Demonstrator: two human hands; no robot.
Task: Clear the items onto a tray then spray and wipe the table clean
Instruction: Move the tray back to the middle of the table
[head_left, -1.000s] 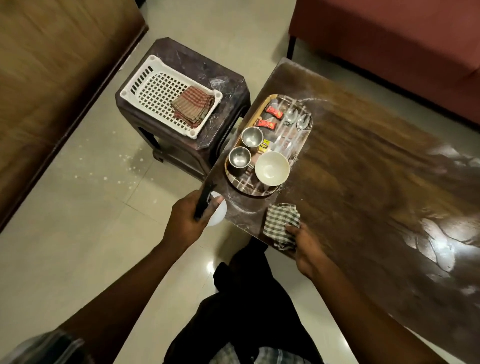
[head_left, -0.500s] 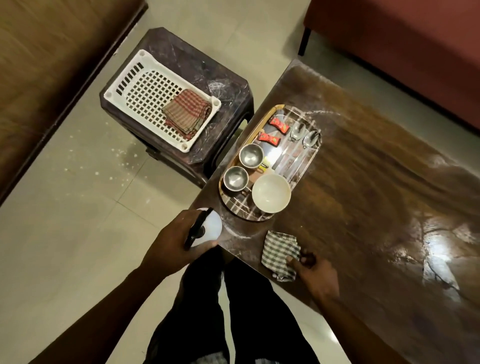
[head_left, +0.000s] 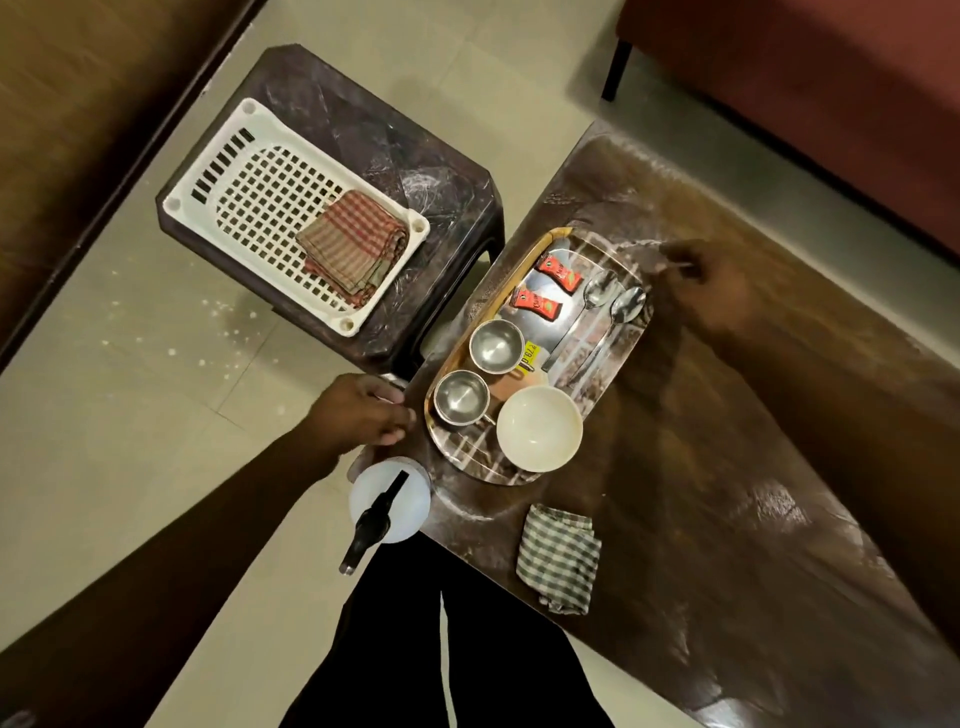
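A patterned oval tray (head_left: 470, 465) lies on the dark wooden table (head_left: 727, 467) near its left end. It carries two steel cups (head_left: 496, 345), a white bowl (head_left: 539, 428), two spoons (head_left: 626, 306) and red sachets (head_left: 558, 273). My left hand (head_left: 363, 410) hovers just left of the tray's near end, fingers relaxed and holding nothing. My right hand (head_left: 706, 283), blurred, reaches to the tray's far right rim with its fingers extended. A white spray bottle (head_left: 389, 499) with a black trigger stands free at the table's near corner. A green checked cloth (head_left: 558, 558) lies loose by the near edge.
A brown plastic stool (head_left: 415, 171) stands left of the table, bearing a white lattice basket (head_left: 249, 192) with a folded red checked cloth (head_left: 353, 244). A red sofa (head_left: 831, 78) runs along the far side. My dark-trousered legs (head_left: 441, 649) are below the table corner.
My left hand let go of the spray bottle and moved up toward the tray. My right hand left the checked cloth and swung to the tray's far side.
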